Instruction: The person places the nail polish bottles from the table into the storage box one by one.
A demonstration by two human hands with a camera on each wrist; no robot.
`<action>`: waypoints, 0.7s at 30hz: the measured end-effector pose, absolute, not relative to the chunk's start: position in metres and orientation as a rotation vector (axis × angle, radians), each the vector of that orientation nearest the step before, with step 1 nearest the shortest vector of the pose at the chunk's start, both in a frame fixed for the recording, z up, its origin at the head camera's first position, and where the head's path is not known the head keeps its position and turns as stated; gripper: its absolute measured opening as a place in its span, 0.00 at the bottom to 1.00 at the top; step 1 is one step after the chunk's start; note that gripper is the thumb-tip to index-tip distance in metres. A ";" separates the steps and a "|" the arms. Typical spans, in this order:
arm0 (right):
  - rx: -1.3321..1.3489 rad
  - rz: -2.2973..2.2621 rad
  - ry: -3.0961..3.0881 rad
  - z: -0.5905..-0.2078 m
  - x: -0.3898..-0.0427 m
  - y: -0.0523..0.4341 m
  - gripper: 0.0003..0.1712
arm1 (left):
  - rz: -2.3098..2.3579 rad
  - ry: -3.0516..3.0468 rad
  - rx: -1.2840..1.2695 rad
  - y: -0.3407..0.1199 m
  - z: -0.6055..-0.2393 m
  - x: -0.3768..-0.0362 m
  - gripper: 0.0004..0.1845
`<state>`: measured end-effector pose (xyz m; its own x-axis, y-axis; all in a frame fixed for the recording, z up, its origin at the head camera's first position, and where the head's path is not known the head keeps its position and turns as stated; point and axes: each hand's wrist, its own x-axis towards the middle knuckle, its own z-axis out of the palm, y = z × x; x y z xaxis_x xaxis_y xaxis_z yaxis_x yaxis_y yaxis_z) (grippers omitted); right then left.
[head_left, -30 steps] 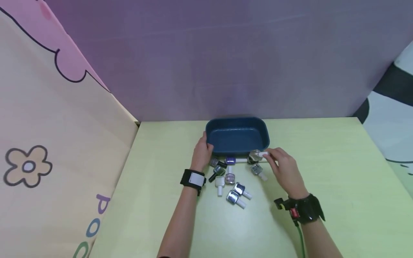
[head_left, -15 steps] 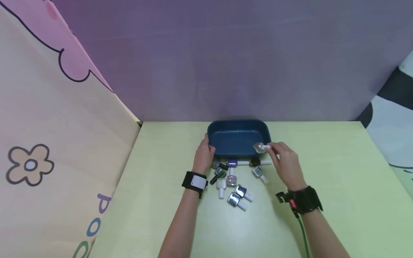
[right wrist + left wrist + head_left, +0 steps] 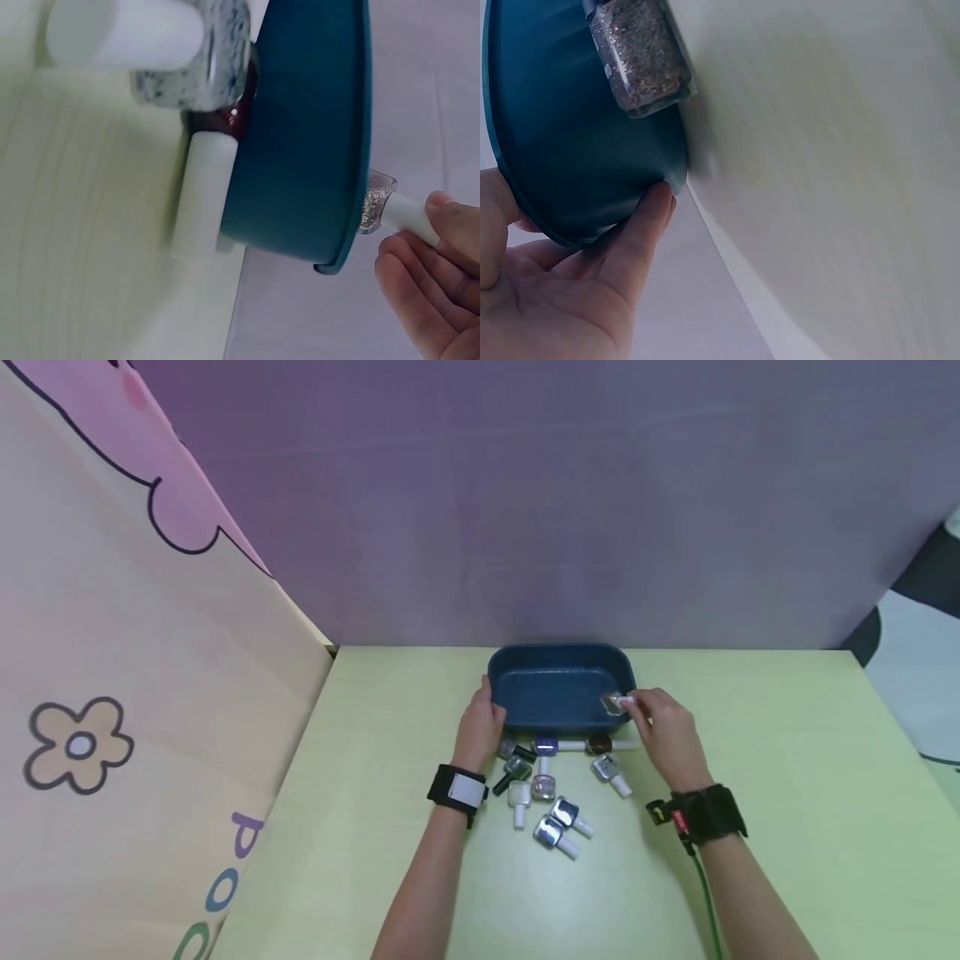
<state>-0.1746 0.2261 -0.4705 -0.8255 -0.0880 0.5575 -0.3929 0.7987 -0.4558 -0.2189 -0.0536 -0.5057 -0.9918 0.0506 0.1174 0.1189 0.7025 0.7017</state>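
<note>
A dark blue rectangular tray (image 3: 555, 723) stands near the table's far edge. My left hand (image 3: 477, 732) holds its left side, with fingers and thumb curled round the wall in the left wrist view. Between thumb and fingers, my right hand (image 3: 669, 737) pinches the white cap of a nail polish bottle (image 3: 375, 201). That bottle has clear glass with gold glitter and hangs level over the tray's right end, at its rim. Just in front of the tray lie a purple bottle (image 3: 545, 746), a dark red bottle (image 3: 599, 744) and a brown glitter bottle (image 3: 643, 54).
More nail polish bottles lie on the pale table (image 3: 360, 860) nearer me: two silvery ones (image 3: 549, 832), a white one (image 3: 519, 794), a pinkish one (image 3: 543, 787), a green one with a black cap (image 3: 517, 767) and a speckled one (image 3: 604, 767). A purple-grey wall (image 3: 525, 527) rises behind.
My right hand has carried the gold glitter bottle from above the dark red bottle, up and over the tray's right end. My left hand keeps its hold on the tray.
</note>
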 end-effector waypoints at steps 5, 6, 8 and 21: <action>0.331 0.757 -2.488 -0.475 -0.179 0.230 0.10 | -1.175 -2.809 -0.143 -0.053 -0.506 -0.218 0.36; 0.328 0.750 -2.493 -0.476 -0.179 0.230 0.10 | -1.171 -2.813 -0.142 -0.053 -0.507 -0.218 0.36; 0.323 0.740 -2.503 -0.478 -0.180 0.230 0.10 | -1.170 -2.819 -0.137 -0.054 -0.507 -0.217 0.36; 0.299 0.743 -2.583 -0.483 -0.188 0.225 0.11 | -1.155 -2.812 -0.118 -0.060 -0.509 -0.215 0.35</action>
<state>-0.1880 0.2248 -0.4829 -0.8825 -0.0847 0.4625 -0.3176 0.8328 -0.4534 -0.2152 -0.0604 -0.5086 -0.9921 0.0341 0.1208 0.1091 0.7095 0.6962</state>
